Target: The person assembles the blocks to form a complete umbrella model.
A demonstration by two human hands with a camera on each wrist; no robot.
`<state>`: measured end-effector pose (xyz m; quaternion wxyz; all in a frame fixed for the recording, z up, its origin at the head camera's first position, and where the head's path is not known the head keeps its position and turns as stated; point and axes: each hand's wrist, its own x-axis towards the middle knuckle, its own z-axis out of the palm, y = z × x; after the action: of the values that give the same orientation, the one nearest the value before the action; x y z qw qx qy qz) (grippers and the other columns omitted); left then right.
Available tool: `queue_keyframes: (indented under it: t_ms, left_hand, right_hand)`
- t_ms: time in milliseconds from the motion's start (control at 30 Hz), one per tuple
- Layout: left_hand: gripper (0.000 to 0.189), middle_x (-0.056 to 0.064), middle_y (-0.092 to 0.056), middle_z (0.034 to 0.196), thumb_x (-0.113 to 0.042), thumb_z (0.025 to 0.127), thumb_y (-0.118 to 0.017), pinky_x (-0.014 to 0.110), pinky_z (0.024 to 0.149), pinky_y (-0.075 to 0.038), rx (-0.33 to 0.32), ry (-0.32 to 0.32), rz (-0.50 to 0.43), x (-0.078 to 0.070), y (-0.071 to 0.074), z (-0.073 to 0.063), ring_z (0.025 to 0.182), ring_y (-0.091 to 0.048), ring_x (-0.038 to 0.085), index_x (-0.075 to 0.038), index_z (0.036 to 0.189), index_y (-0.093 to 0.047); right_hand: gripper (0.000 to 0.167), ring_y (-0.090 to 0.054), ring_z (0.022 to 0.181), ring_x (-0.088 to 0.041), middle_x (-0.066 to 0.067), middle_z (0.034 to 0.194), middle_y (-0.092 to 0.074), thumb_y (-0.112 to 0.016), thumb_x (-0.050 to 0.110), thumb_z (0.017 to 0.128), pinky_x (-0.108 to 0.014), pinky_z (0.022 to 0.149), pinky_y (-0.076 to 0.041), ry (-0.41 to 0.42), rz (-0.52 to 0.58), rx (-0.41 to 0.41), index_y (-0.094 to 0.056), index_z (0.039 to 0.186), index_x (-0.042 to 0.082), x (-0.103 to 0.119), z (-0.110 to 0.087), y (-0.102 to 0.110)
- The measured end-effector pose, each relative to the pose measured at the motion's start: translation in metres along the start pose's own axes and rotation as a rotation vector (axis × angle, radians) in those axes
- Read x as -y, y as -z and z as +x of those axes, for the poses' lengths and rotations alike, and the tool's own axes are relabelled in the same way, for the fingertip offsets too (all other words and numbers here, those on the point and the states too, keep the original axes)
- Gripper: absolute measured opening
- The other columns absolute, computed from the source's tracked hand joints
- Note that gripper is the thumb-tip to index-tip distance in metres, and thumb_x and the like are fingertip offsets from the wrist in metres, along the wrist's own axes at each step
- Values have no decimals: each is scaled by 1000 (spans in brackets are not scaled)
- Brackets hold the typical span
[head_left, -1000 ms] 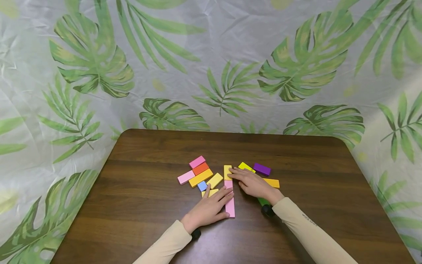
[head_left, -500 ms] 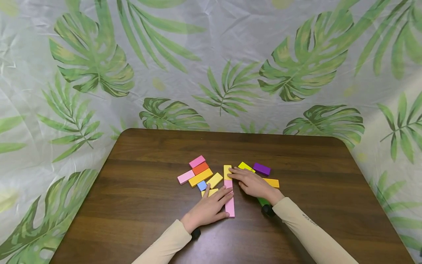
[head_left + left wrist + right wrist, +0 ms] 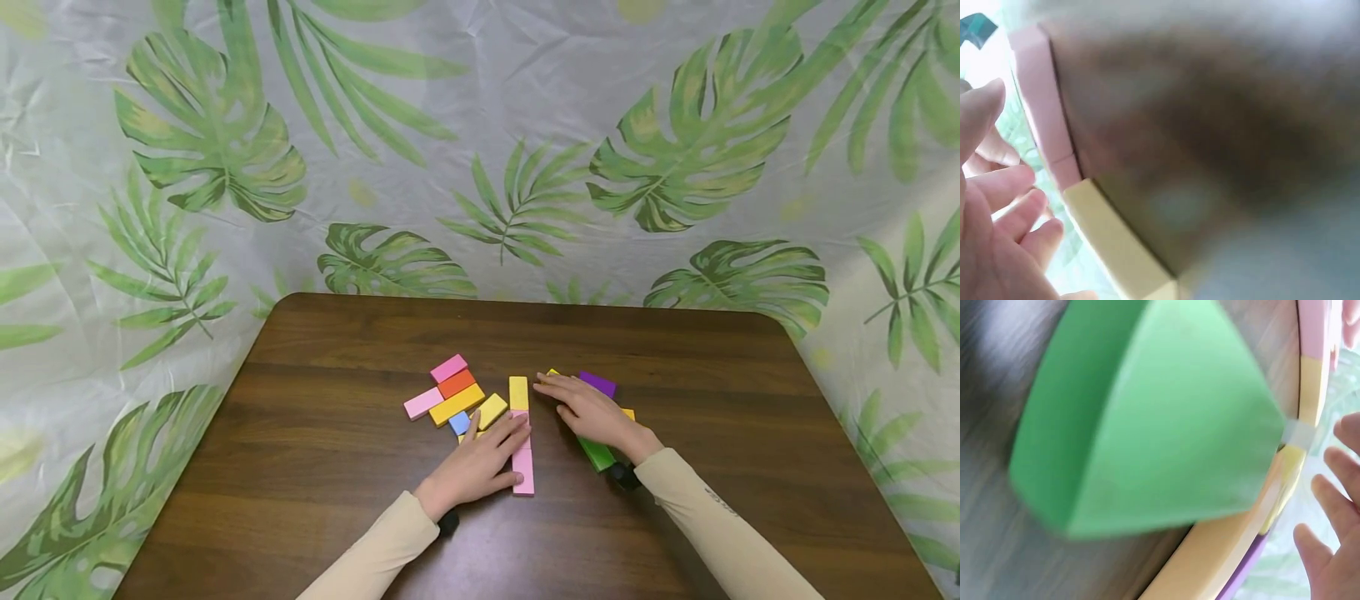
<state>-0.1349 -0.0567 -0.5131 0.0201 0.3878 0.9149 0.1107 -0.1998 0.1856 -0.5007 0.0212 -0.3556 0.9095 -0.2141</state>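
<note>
Between the tabletop's (image 3: 322, 467) side edges, pink blocks (image 3: 527, 467) were overlapped by the left hand (image 3: 474, 467), fingers outstretched like the right hand's (image 3: 596, 414).

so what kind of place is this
Probably an indoor spot set up for tabletop work, though the wider room is out of view: a brown table, a creased leaf-print sheet behind it, and coloured blocks laid out on top.
</note>
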Motion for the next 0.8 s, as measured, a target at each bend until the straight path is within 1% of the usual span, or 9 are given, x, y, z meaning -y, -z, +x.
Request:
queue_keyframes:
  t_ms: [133,233,333,467,600,800]
  left_hand:
    - [77,5,-23,157,-50,91,-58,59,110,-11,45,18,16,2,4,9,143,-19,22,-6,149,-32]
    - [82,5,-20,158,-54,89,-57,59,110,-8,81,27,33,4,5,15,143,-17,23,-6,150,-31]
    - [83,4,-20,158,-55,89,-57,58,111,-7,98,33,43,5,5,20,143,-17,23,-7,150,-31]
    - [82,3,-22,157,-55,88,-58,57,111,-6,108,39,27,6,4,22,143,-18,21,-8,150,-32]
    - [82,4,-24,156,-55,87,-59,56,111,-7,108,35,15,7,4,23,143,-20,22,-7,149,-33]
    - [82,4,-25,156,-55,87,-59,57,111,-8,104,29,21,7,4,23,142,-21,22,-7,149,-34]
  right_hand:
    - [45,-38,132,-36,-18,142,-45,-57,1,91,-55,107,-27,-22,-33,0,-52,136,0,-6,-5,2]
    - [46,-37,133,-38,-19,143,-43,-58,1,91,-54,107,-27,-33,-35,-6,-52,136,-1,-9,-9,4]
    - [47,-34,134,-39,-18,146,-41,-58,3,91,-54,107,-26,-53,-19,0,-51,137,0,-12,-14,6]
    - [46,-32,135,-40,-17,147,-39,-58,7,92,-55,107,-26,-80,-4,20,-52,138,3,-16,-18,8]
    - [46,-32,135,-39,-17,147,-38,-58,10,93,-56,106,-27,-91,-7,31,-51,138,5,-22,-21,8]
    - [46,-31,135,-39,-17,148,-38,-59,12,93,-56,105,-28,-109,-10,32,-51,138,5,-30,-24,9]
